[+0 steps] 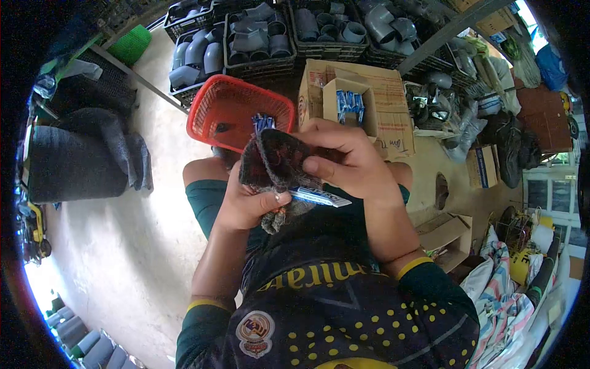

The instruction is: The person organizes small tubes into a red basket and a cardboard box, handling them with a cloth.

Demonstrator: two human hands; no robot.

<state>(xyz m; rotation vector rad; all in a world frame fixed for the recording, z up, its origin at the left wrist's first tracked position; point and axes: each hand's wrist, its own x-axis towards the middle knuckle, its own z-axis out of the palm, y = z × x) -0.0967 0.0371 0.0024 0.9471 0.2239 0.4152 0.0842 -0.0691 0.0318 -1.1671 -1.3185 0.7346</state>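
Dark jersey (319,307) fills the near view. Left hand (246,206) grip is closed on a dark cloth (276,157); right hand (353,160) grip pinches the same cloth. 1 blue-white tube (321,197) protrudes between them, wrapped at 1 end. Risk: the tube could slide out of the loose fold onto the lap. Red basket (203,104) rim lies just beyond; open floor (123,246) lies left
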